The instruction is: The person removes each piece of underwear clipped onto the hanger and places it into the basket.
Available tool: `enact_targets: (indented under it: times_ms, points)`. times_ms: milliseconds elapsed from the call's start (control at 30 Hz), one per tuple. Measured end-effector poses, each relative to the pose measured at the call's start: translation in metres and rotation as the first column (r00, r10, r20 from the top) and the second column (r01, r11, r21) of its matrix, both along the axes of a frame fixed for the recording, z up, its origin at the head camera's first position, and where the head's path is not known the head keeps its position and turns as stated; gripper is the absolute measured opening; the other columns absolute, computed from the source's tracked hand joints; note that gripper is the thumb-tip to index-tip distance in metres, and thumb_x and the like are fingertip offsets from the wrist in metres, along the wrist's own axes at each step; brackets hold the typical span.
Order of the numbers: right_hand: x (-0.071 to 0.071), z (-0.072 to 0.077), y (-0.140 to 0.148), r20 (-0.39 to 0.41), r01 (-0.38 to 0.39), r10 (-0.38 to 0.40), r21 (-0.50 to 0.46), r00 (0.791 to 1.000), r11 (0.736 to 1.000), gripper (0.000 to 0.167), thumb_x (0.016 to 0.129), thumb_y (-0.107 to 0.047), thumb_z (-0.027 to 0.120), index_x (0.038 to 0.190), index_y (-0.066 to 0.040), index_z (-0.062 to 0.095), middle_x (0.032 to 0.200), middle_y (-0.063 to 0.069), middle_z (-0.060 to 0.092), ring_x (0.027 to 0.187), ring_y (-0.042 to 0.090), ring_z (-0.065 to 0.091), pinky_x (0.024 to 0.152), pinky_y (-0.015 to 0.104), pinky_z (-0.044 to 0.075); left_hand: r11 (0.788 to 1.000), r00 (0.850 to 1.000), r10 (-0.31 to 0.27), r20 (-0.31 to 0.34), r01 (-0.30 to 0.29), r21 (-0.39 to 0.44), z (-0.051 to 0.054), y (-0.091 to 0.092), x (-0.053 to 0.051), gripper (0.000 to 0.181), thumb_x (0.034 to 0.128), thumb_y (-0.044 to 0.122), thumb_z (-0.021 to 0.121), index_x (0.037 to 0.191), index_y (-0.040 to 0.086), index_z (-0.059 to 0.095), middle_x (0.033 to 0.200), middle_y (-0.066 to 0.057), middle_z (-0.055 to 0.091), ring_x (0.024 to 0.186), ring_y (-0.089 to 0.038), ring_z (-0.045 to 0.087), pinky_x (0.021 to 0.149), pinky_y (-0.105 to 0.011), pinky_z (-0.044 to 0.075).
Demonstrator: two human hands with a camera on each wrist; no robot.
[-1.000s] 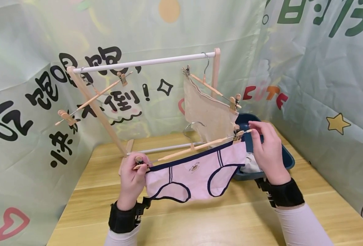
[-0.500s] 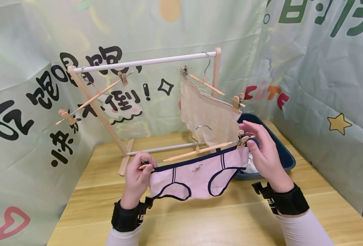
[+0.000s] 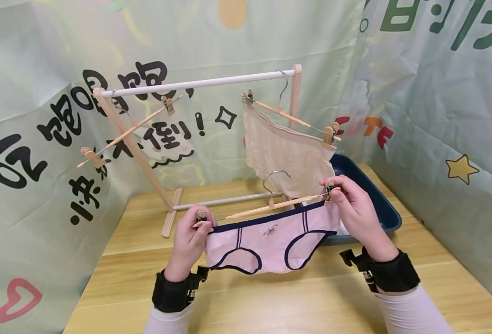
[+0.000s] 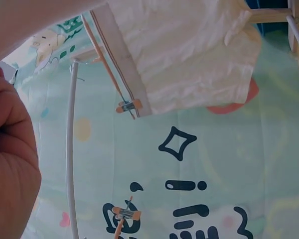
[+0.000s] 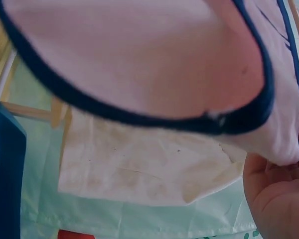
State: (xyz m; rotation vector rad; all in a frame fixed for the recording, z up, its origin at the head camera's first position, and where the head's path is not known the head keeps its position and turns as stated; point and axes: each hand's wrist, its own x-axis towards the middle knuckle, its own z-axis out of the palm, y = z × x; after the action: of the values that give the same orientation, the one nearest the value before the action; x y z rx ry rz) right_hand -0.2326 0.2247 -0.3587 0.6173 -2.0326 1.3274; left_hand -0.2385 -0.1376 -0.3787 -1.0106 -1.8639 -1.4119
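Pink underpants (image 3: 272, 243) with navy trim hang from a clip hanger (image 3: 252, 211) held above the table, its metal hook pointing up. My left hand (image 3: 189, 241) grips the hanger's left clip, thumb in front. At the other end, my right hand (image 3: 360, 215) pinches the right clip (image 3: 330, 191) at the waistband's corner. In the right wrist view, the underpants (image 5: 139, 64) fill the upper part, and part of the right hand (image 5: 276, 196) shows at the waistband. Just a bare edge of the left hand (image 4: 12, 149) appears in the left wrist view, its grip hidden.
Behind stands a drying rack with a white rail (image 3: 204, 83). A beige cloth garment (image 3: 289, 155) hangs from a hanger on its right, and an unloaded clip hanger (image 3: 133, 129) on its left. A dark blue basin (image 3: 389, 222) holding white cloth sits behind my right hand.
My right hand has gone from spread fingers beside the right clip to pinching it. The hanger with the underpants has shifted slightly right. The beige garment on the rack has turned a little.
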Motion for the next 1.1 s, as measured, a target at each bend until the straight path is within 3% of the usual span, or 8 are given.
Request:
enact_targets:
  times_ms: [300,567,700,833,1100]
  points:
    - [0.002,0.002,0.000,-0.013,-0.019,0.019,-0.014,1.000,1.000,0.015,0.103,0.000,0.053,0.108,0.011,0.061,0.105,-0.017,0.063,0.087,0.002,0.061,0.081,0.009,0.050,0.996,0.995,-0.059,0.076,0.064,-0.067,0.002,-0.007,0.001,0.033,0.1076,0.032,0.054,0.098,0.000,0.056,0.085,-0.016,0.062,0.071,-0.006,0.060,0.042,-0.021,0.044]
    - [0.004,0.002,-0.002,-0.057,-0.026,0.025,-0.018,0.998,1.000,0.013,0.102,-0.002,0.056,0.106,0.009,0.062,0.105,-0.014,0.064,0.084,0.002,0.062,0.078,0.009,0.050,0.978,0.984,-0.019,0.175,0.054,-0.201,0.009,-0.019,0.002,0.005,0.1019,0.003,0.061,0.099,0.001,0.058,0.089,-0.012,0.065,0.077,-0.003,0.060,0.056,-0.023,0.050]
    - [0.005,0.002,-0.003,-0.084,-0.024,0.023,-0.004,0.996,1.000,0.011,0.101,-0.001,0.058,0.106,0.007,0.063,0.104,-0.009,0.064,0.082,0.003,0.060,0.077,0.009,0.049,0.957,0.974,0.040,0.222,0.027,-0.290,0.011,-0.022,0.002,0.005,0.1007,0.000,0.062,0.099,0.003,0.059,0.091,-0.008,0.066,0.073,-0.003,0.053,0.057,-0.023,0.046]
    - [0.005,0.001,-0.004,-0.112,-0.023,0.024,0.014,0.993,1.000,0.012,0.100,-0.002,0.059,0.107,0.006,0.064,0.104,-0.006,0.064,0.082,0.003,0.058,0.077,0.008,0.048,0.928,0.965,0.108,0.238,-0.012,-0.372,0.013,-0.024,0.002,0.011,0.0983,0.000,0.066,0.098,0.010,0.061,0.092,-0.003,0.068,0.076,-0.004,0.054,0.062,-0.025,0.047]
    - [0.006,0.000,-0.005,-0.134,-0.007,0.013,0.042,0.991,0.999,0.017,0.100,-0.008,0.061,0.110,0.005,0.067,0.098,0.000,0.062,0.083,0.002,0.058,0.075,0.008,0.046,0.891,0.951,0.154,0.268,-0.017,-0.453,0.011,-0.026,0.000,0.009,0.0996,0.007,0.067,0.098,0.014,0.062,0.092,0.004,0.067,0.084,-0.009,0.057,0.071,-0.027,0.049]
